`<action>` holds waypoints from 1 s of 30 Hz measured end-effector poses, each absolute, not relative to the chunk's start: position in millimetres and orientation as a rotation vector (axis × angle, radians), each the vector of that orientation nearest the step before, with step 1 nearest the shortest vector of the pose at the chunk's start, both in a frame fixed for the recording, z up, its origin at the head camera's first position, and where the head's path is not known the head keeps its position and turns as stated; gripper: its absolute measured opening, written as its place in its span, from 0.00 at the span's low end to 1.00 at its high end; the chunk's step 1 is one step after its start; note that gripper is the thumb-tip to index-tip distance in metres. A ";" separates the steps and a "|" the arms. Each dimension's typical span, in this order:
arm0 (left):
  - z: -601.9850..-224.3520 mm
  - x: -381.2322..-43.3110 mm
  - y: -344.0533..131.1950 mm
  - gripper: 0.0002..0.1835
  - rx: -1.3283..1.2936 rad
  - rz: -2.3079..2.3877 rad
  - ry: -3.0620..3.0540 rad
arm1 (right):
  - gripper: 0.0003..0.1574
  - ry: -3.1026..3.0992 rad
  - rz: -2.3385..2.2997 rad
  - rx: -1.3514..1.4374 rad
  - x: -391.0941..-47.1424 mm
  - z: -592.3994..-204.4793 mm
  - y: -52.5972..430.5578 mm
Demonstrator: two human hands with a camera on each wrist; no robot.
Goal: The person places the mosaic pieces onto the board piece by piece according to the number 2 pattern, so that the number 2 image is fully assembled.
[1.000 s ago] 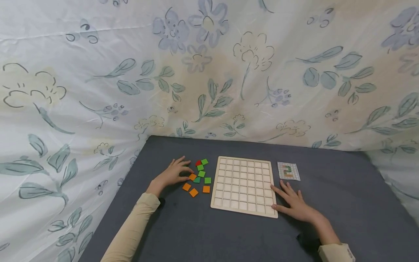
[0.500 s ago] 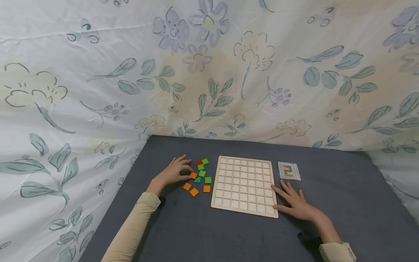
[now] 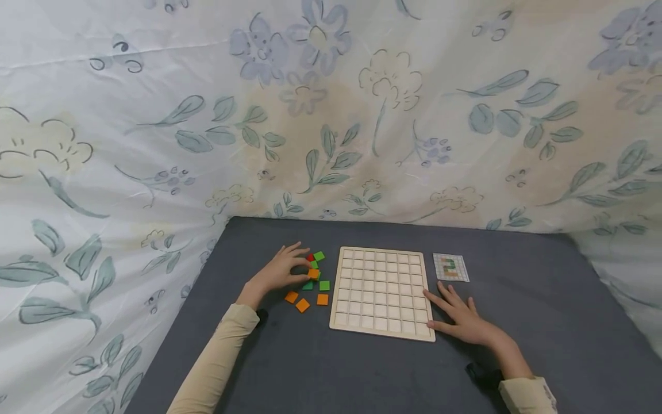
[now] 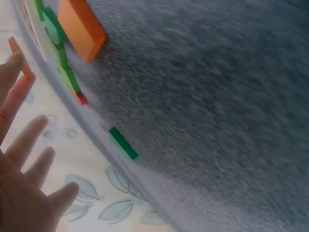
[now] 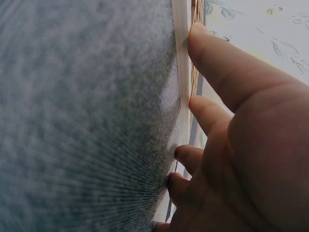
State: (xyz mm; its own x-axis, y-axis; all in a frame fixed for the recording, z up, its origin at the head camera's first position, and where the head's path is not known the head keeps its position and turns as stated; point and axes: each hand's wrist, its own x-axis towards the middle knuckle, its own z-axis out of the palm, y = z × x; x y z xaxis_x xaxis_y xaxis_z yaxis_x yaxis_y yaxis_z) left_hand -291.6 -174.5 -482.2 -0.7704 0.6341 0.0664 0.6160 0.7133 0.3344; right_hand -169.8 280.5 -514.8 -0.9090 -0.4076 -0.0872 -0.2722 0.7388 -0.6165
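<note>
My left hand (image 3: 279,271) pinches an orange square tile (image 3: 313,274) between thumb and finger, just over a small cluster of tiles. In the left wrist view the held orange tile (image 4: 21,58) is lifted off the table, the other fingers spread. Under and around it lie green tiles (image 3: 324,286) and a red tile (image 3: 310,257), partly covered by the hand. Three more orange tiles (image 3: 302,305) sit nearer the front. My right hand (image 3: 468,322) rests with spread fingers, its thumb and index fingertip on the right edge of the pale wooden grid board (image 3: 380,296).
A small printed card (image 3: 451,267) with a coloured grid pattern lies beyond the right hand. A dark green tile (image 4: 123,143) lies apart from the others in the left wrist view. The dark grey table (image 3: 351,368) ends at a floral cloth (image 3: 393,132) behind.
My left hand has picked up the orange tile and moved it slightly right, over the green tiles. The right hand stays at the board's edge. The head view has shifted a little.
</note>
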 end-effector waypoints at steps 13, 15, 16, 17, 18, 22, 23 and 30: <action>-484.0 -296.7 -153.7 0.15 1.086 0.519 2.870 | 0.45 2.730 -0.897 -0.548 -170.2 -511.7 277.4; -483.3 -296.8 -149.9 0.15 1.091 0.514 2.866 | 0.45 2.731 -0.897 -0.549 -169.9 -510.8 276.9; -483.0 -296.9 -147.9 0.15 1.094 0.512 2.866 | 0.45 2.730 -0.900 -0.550 -169.8 -510.3 276.6; -482.8 -297.1 -145.8 0.15 1.101 0.511 2.866 | 0.45 2.731 -0.900 -0.550 -169.7 -510.0 276.5; -482.6 -297.3 -143.9 0.15 1.107 0.517 2.864 | 0.45 2.731 -0.899 -0.550 -169.7 -509.8 276.4; -482.0 -298.7 -136.1 0.15 1.122 0.509 2.868 | 0.45 2.733 -0.891 -0.549 -170.0 -509.7 276.8; -481.8 -299.1 -134.0 0.15 1.124 0.501 2.871 | 0.45 2.733 -0.890 -0.546 -170.1 -509.6 276.9; -480.7 -304.3 -118.2 0.16 1.161 0.514 2.856 | 0.45 2.724 -0.903 -0.545 -169.8 -511.5 278.2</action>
